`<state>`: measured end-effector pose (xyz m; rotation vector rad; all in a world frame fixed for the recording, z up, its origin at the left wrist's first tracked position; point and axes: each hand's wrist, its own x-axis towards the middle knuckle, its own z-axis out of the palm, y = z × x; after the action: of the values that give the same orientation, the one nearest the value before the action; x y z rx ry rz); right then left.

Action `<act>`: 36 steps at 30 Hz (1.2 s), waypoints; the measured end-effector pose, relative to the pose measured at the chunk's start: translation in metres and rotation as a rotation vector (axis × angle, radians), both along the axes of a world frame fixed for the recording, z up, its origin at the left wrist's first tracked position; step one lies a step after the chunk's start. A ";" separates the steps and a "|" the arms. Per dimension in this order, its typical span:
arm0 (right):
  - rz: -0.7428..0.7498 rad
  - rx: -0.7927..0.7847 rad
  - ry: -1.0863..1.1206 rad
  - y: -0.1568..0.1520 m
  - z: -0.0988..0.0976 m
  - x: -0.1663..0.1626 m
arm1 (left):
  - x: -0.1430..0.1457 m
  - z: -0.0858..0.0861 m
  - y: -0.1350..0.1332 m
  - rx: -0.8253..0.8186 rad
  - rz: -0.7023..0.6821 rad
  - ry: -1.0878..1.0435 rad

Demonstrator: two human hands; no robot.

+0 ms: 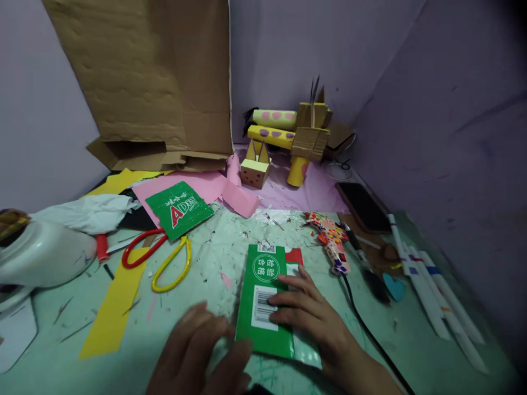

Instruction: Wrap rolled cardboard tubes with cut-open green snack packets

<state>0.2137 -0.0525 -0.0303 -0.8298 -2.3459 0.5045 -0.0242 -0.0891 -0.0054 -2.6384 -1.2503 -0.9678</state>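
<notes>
Head view: green carton panel point(263, 307) flat near front edge of tabletop point(222, 249).
Long axis front-to-back. Right hand point(307, 312) pressed on barcode, fingers spread, pinching nothing. Left hand point(201, 345) blurred beside left-front corner; state not determinable. Nearer of 2: right.

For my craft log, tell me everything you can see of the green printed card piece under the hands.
The green printed card piece looks like flattened carton, with a white round stamp, a white barcode label and a red patch at its upper right. It lies flat on the pale green table. The right hand rests fingers on its right half; the blurred left hand is at its lower left corner.
</notes>
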 end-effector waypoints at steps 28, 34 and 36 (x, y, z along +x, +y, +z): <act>-0.311 0.306 -0.208 -0.046 -0.007 -0.004 | 0.035 -0.003 0.020 0.147 -0.407 0.476; -0.311 0.272 -0.224 -0.044 -0.007 -0.003 | 0.036 0.000 0.029 0.042 -0.448 0.485; -0.322 0.225 -0.212 -0.041 -0.005 -0.005 | 0.036 0.001 0.034 -0.024 -0.427 0.454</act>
<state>0.2090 -0.0939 -0.0357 -1.1698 -2.3355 0.0175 0.0117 -0.0552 -0.0041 -2.9673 -0.6195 -0.3360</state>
